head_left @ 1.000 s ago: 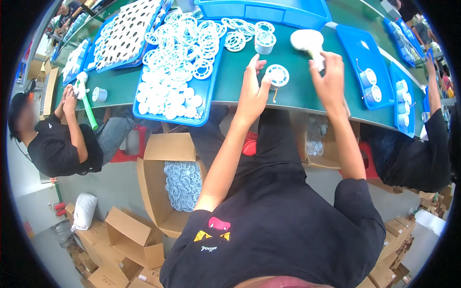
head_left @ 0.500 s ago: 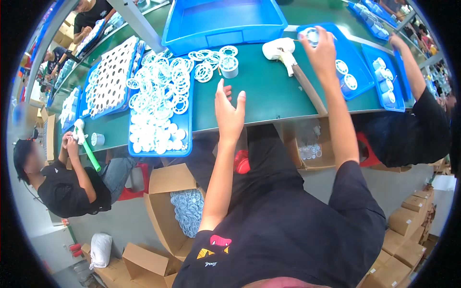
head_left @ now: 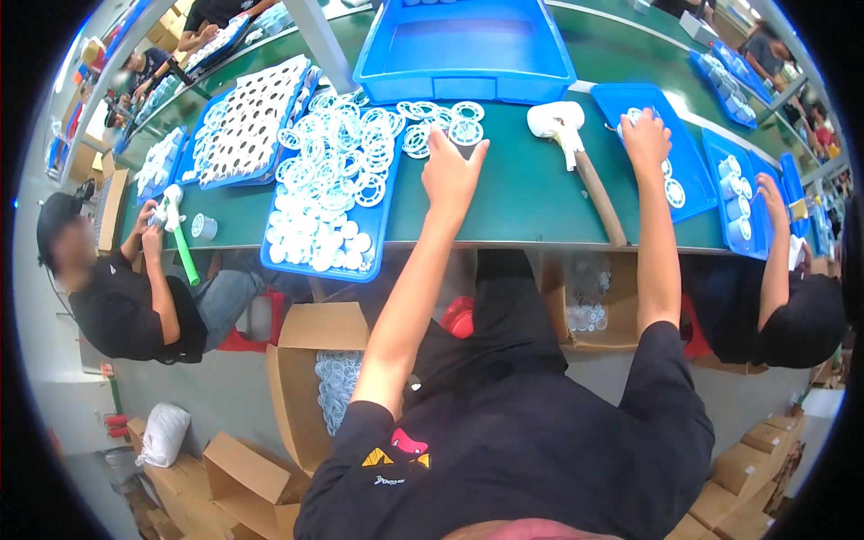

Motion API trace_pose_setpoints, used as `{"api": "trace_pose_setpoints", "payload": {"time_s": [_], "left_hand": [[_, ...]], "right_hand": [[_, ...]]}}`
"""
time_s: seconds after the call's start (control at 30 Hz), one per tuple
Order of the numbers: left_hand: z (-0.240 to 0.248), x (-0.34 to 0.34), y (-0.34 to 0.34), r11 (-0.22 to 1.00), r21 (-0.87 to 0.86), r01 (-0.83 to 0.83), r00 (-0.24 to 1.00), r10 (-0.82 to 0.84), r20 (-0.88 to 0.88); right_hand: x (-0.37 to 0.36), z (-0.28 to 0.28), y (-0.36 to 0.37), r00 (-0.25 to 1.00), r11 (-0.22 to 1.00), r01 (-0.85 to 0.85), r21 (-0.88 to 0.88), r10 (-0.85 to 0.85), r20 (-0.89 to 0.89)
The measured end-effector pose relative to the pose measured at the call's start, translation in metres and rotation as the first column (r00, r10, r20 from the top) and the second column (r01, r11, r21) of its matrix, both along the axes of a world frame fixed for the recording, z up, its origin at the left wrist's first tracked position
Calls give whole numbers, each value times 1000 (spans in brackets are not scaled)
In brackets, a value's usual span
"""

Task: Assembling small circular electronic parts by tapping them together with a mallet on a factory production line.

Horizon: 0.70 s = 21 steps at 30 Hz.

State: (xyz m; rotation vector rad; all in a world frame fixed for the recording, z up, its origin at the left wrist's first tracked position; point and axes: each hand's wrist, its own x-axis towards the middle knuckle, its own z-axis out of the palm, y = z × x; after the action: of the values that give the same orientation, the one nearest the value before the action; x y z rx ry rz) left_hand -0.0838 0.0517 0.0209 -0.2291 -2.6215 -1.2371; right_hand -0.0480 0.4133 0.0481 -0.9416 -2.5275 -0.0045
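Note:
At the table's middle, the fingers and thumb of my left hand [head_left: 452, 175] are curved around a white cup [head_left: 465, 133] with a spoked ring on top. White spoked rings [head_left: 416, 139] lie just behind and left of it. My right hand [head_left: 646, 144] reaches into a blue tray [head_left: 697, 184], its fingers bent down onto a white cup [head_left: 634, 115] that they partly hide. Nearer me in that tray is another ring-topped cup [head_left: 674, 193]. Between my hands lies a mallet [head_left: 589, 180] with a white-wrapped head and a wooden handle.
A blue tray [head_left: 382, 256] heaped with rings and small white round parts stands left. Behind is a large blue bin [head_left: 463, 88]. Co-workers sit at left and right, one beside a green-handled mallet [head_left: 184, 252]. Below, an open carton [head_left: 292, 387] holds rings.
My left hand has moved forward to the cup, its thumb and fingers now around it. My right hand has come down lower over the cup in the tray. The whole view has shifted.

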Motion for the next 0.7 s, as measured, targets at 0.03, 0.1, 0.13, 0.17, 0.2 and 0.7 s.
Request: {"api": "trace_pose_setpoints", "payload": {"time_s": [0.03, 0.1, 0.13, 0.17, 0.2, 0.7], "left_hand": [[-6, -9, 1, 1000, 6, -7, 1000, 7, 0], [-9, -21, 5, 994, 70, 83, 993, -77, -85], [-7, -16, 5, 990, 117, 73, 997, -72, -14], [-13, -11, 2, 982, 144, 119, 993, -117, -21], [-19, -6, -8, 976, 159, 151, 989, -147, -33], [-24, 61, -28, 931, 299, 208, 978, -209, -30]], "right_hand": [[1, 3, 0, 1000, 997, 15, -73, -14, 8], [-2, -3, 8, 999, 999, 26, -48, -27, -31], [0, -10, 13, 999, 999, 36, -14, -35, 6], [2, -15, 19, 998, 999, 43, 20, -44, 44], [4, -20, 8, 993, 1000, 23, 21, -26, 116], [32, -12, -249, 522, 377, -847, -375, 721, -455]]}}
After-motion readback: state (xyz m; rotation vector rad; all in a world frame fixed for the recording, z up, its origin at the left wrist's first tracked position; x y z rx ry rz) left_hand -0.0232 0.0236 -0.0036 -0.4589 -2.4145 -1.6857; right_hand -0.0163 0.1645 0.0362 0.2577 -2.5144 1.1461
